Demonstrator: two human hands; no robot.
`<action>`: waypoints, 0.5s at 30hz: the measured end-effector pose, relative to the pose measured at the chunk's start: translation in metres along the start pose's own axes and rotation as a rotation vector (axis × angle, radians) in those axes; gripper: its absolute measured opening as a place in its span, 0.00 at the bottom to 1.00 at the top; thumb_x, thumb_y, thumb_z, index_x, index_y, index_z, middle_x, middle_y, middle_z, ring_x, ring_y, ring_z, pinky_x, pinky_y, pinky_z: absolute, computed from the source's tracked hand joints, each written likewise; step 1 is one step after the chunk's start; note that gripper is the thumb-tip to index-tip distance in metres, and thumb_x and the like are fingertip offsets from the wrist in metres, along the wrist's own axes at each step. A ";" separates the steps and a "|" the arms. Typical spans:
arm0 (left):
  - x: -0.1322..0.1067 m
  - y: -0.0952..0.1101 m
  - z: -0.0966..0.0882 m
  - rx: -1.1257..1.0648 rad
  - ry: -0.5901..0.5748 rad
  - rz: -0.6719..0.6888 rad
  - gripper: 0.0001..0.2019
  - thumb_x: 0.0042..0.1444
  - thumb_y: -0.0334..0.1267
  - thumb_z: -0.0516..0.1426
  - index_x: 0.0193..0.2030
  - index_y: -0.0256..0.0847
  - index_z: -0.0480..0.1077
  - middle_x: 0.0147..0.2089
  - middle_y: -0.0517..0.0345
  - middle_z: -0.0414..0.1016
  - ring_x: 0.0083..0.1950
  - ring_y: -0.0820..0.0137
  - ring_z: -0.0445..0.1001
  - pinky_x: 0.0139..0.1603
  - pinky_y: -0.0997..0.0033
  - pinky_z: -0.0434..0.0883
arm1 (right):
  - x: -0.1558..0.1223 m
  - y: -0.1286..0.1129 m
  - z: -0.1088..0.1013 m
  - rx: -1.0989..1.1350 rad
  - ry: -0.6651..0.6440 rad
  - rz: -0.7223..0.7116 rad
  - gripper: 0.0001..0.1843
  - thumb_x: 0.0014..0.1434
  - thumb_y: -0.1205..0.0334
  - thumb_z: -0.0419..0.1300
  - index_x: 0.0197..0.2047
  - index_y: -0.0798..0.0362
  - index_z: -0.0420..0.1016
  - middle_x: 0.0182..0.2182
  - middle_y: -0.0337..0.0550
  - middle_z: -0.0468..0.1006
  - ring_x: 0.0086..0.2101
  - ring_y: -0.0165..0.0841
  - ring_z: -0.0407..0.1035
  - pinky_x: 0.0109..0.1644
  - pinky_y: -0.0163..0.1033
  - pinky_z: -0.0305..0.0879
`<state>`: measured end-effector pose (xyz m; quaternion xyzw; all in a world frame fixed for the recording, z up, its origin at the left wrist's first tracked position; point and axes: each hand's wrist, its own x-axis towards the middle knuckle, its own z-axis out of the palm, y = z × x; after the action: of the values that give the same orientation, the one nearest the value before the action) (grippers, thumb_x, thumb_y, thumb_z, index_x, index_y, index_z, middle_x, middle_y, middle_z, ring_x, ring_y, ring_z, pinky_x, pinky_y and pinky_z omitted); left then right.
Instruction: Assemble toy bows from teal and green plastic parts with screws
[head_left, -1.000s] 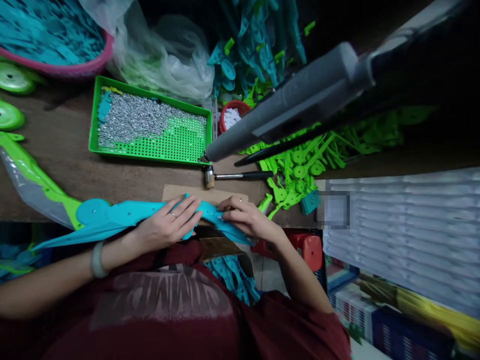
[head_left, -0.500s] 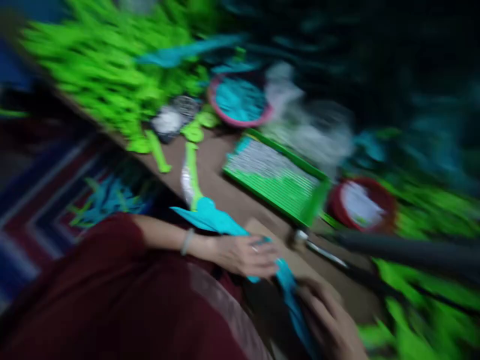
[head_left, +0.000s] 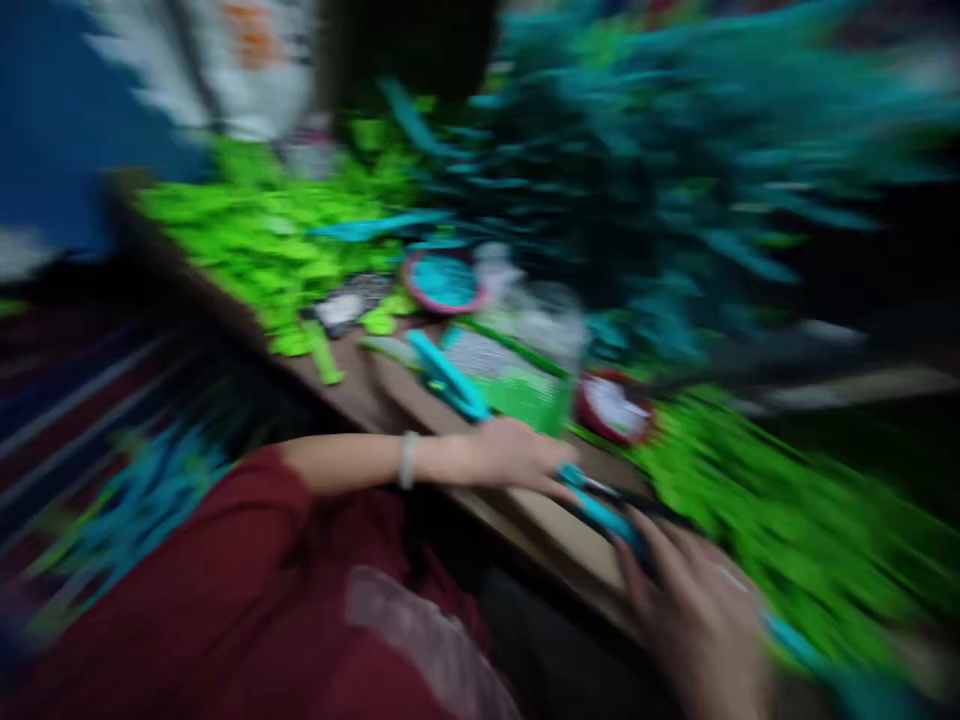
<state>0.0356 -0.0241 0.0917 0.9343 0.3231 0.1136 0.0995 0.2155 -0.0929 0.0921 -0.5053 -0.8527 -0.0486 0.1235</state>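
A turquoise fabric piece (head_left: pixel 604 512) stretches between my two hands, over the table edge, and much is smeared by motion. My left hand (head_left: pixel 517 458) is closed on it, thumb and fingers together near its end. More turquoise fabric (head_left: pixel 450 375) trails out behind that hand, toward the green tray. My right hand (head_left: pixel 694 590) grips the piece's other side with bent fingers, and another bit of turquoise (head_left: pixel 795 640) shows past its wrist side. A tool with a metal tip and dark shaft (head_left: pixel 600 488) lies just behind the fabric, partly hidden.
A ridged green tray (head_left: pixel 521 400) with grey rods lies behind my left hand. Near it are a pink bowl (head_left: pixel 442 302) of turquoise pieces, a red bowl (head_left: pixel 615 432) with white material and clear plastic bags (head_left: pixel 547 320). Bright green fabric piles (head_left: pixel 277 270) lie left and right.
Both hands have lifted from the lap side to above the table edge, carrying the turquoise fabric along. The camera view has swung, showing more of the turquoise heap behind.
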 end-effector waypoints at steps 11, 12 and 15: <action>0.020 -0.022 0.028 0.085 0.193 0.160 0.16 0.65 0.50 0.56 0.44 0.38 0.69 0.33 0.51 0.78 0.32 0.60 0.80 0.27 0.70 0.69 | -0.061 0.067 -0.046 -0.053 -0.008 0.420 0.26 0.57 0.52 0.67 0.56 0.53 0.71 0.47 0.50 0.79 0.47 0.44 0.72 0.49 0.48 0.69; 0.020 -0.020 0.030 0.089 0.215 0.164 0.16 0.64 0.50 0.56 0.44 0.38 0.69 0.33 0.51 0.78 0.32 0.60 0.80 0.28 0.69 0.69 | -0.066 0.069 -0.048 -0.028 0.003 0.411 0.23 0.58 0.53 0.66 0.54 0.53 0.72 0.46 0.49 0.80 0.46 0.42 0.73 0.49 0.47 0.69; 0.011 -0.019 0.025 0.131 0.315 0.201 0.17 0.63 0.48 0.58 0.49 0.35 0.69 0.42 0.45 0.80 0.40 0.59 0.81 0.37 0.65 0.74 | -0.068 0.067 -0.047 -0.065 0.019 0.317 0.18 0.62 0.52 0.62 0.52 0.52 0.73 0.45 0.47 0.81 0.46 0.41 0.74 0.48 0.46 0.68</action>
<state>0.0398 -0.0059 0.0643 0.9369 0.2465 0.2466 -0.0252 0.3131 -0.1280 0.1169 -0.6366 -0.7591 -0.0609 0.1215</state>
